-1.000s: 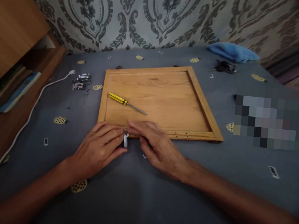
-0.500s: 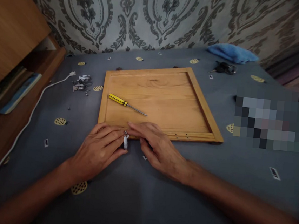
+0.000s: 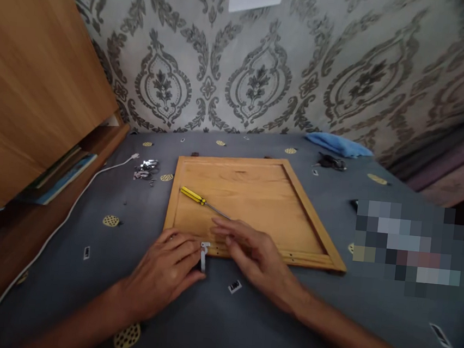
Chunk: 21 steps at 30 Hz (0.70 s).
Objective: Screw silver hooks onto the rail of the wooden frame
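A square wooden panel [image 3: 254,198] with a raised frame lies flat on a grey patterned cloth. A yellow-handled screwdriver [image 3: 204,202] rests on it near the left side. At the panel's near edge stands a small metal hinge [image 3: 204,253]. My left hand [image 3: 165,274] has its fingers curled against the hinge and pinches it. My right hand [image 3: 253,252] lies flat on the panel's near rail just right of the hinge, fingers stretched out and pointing left.
A pile of metal hinges and screws [image 3: 146,169] lies left of the panel beside a white cable [image 3: 67,215]. A wooden cabinet [image 3: 30,94] with books stands at the left. A blue cloth [image 3: 339,145] and dark keys [image 3: 329,161] lie at the back right.
The camera has tilted upward, so everything sits lower in the picture. My right hand has slid slightly onto the panel's rail; my left hand stays at the hinge.
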### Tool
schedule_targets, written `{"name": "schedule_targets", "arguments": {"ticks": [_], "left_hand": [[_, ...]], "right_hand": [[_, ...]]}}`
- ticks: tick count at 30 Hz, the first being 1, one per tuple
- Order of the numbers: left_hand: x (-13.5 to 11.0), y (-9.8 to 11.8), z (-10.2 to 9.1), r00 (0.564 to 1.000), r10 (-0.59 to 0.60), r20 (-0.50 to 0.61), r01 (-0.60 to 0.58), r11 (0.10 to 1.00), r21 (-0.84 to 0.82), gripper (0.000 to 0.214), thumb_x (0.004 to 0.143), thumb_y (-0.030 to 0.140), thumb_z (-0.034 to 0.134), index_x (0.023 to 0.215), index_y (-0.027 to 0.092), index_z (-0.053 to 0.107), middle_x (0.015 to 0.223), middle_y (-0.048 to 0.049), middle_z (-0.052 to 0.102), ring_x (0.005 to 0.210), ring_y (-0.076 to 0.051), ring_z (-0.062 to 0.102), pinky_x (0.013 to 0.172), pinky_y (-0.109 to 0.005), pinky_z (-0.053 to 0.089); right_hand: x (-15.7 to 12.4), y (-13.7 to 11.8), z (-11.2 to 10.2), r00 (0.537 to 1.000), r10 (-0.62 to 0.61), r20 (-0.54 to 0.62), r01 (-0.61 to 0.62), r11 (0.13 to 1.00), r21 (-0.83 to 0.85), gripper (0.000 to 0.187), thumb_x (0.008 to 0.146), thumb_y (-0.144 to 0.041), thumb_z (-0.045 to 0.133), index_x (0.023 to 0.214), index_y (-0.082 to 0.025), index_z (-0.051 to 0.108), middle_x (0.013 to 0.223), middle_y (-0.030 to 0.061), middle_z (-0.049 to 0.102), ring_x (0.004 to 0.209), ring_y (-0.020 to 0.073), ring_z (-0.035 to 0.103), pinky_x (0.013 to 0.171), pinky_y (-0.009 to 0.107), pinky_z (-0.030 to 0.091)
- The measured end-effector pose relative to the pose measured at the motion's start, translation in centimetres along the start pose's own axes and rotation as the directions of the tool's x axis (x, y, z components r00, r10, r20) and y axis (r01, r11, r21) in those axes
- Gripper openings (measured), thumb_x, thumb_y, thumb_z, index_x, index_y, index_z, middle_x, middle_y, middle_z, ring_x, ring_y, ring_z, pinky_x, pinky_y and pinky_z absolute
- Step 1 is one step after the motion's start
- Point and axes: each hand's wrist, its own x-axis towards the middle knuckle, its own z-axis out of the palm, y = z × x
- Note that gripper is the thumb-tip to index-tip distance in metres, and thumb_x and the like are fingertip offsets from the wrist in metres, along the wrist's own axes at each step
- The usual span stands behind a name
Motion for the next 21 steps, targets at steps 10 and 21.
{"name": "schedule_targets", "arguments": {"ticks": [10, 21], "left_hand": [[-0.4, -0.5, -0.2, 0.998, 0.009, 0.055, -0.009, 1.0, -0.001, 0.02, 0.099, 0.028, 0.06, 0.11, 0.012, 0.065, 0.107, -0.0084, 0.074, 0.1, -0.023, 0.068, 0.089, -0.042, 0.053], [-0.6, -0.6, 0.1, 0.999, 0.029, 0.035, -0.029, 1.0, -0.005, 0.019, 0.1, 0.027, 0.058, 0.11, 0.012, 0.065, 0.106, -0.0089, 0.074, 0.1, -0.024, 0.068, 0.088, -0.042, 0.053]], "right_hand": [[9.4, 0.6, 1.3, 0.957, 0.217, 0.192, -0.074, 0.822, -0.565, 0.034, 0.094, -0.026, 0.057, 0.124, -0.011, 0.064, 0.118, 0.0196, 0.064, 0.086, 0.0256, 0.066, 0.073, 0.036, 0.049], [8.7, -0.3, -0.8, 0.98, 0.198, 0.0, -0.196, 0.97, -0.142, 0.026, 0.101, -0.027, 0.043, 0.12, -0.013, 0.054, 0.094, 0.0044, 0.061, 0.06, 0.0096, 0.054, 0.058, 0.026, 0.049]]}}
